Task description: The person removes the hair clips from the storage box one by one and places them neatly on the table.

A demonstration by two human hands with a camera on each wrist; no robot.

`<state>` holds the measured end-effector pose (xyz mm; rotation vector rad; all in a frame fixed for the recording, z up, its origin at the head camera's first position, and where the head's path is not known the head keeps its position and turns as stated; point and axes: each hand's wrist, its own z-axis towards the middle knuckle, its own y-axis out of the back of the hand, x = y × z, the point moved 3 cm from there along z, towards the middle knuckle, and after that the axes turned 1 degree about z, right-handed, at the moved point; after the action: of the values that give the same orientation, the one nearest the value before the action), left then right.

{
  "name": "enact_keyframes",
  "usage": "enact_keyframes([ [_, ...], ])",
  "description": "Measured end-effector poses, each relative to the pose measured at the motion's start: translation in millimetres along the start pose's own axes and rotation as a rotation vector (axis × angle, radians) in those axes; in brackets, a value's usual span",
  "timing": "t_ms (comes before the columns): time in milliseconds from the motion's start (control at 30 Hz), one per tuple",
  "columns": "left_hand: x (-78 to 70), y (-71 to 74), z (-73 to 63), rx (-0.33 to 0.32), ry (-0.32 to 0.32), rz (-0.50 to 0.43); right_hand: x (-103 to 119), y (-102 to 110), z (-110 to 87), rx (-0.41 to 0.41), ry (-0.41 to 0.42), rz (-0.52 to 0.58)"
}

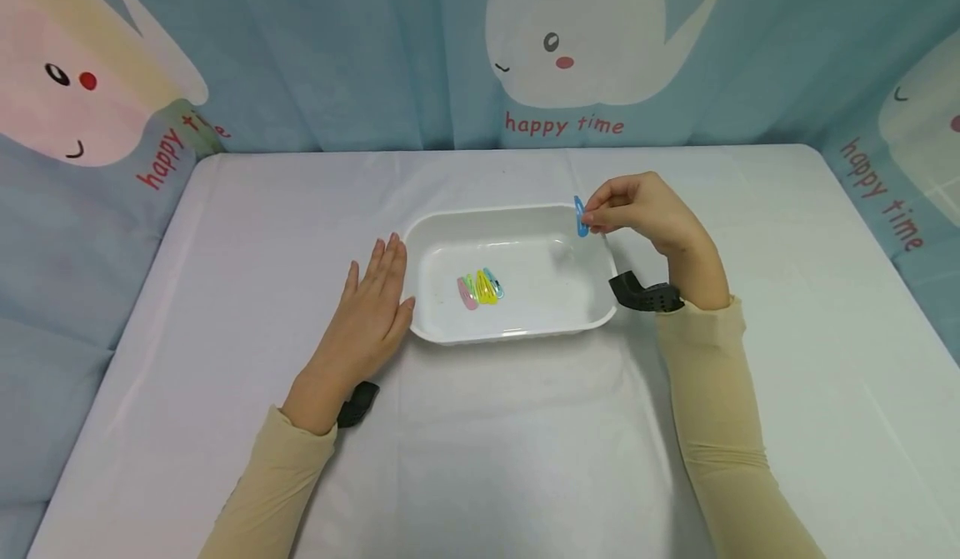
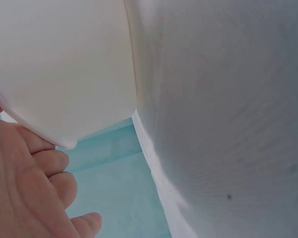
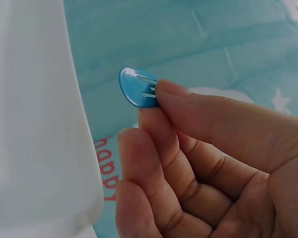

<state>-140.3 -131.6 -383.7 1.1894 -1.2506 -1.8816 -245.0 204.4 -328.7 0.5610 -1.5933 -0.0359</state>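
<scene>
Between thumb and forefinger, my right hand (image 1: pixel 648 213) pinches a blue snap hair clip (image 3: pixel 136 89). In the head view the clip overlaps the back right corner of a white tray (image 1: pixel 525 326). My left hand (image 1: pixel 367 317) lies along the tray's left end, its fingers straight and touching the rim; the left wrist view shows the fingers (image 2: pixel 57 161) at the tray's edge. Inside the tray, left of its middle, a pink hair clip (image 1: pixel 467 293), a green one, a yellow hair clip (image 1: pixel 486 288) and a light blue hair clip (image 1: pixel 493 282) lie side by side.
The tray stands on a table with a white cloth (image 1: pixel 487 451). Behind and at the sides hangs a light blue curtain (image 1: pixel 337 59) with whale prints and red lettering. Black wrist cameras sit at the left wrist (image 1: pixel 357 403) and the right wrist (image 1: pixel 645 294).
</scene>
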Motion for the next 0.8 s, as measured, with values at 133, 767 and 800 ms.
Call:
enact_keyframes([
  [133,-0.2,-0.5,0.2,0.001,-0.003,-0.001,-2.9,6.6,-1.7,-0.011,-0.009,-0.003],
  [767,0.2,-0.9,0.3,0.007,-0.005,-0.007,-20.8,20.1,1.9,-0.043,-0.054,-0.017],
  [800,0.1,-0.7,0.4,0.006,-0.006,-0.007,-21.5,20.9,1.8,-0.047,-0.058,-0.014],
])
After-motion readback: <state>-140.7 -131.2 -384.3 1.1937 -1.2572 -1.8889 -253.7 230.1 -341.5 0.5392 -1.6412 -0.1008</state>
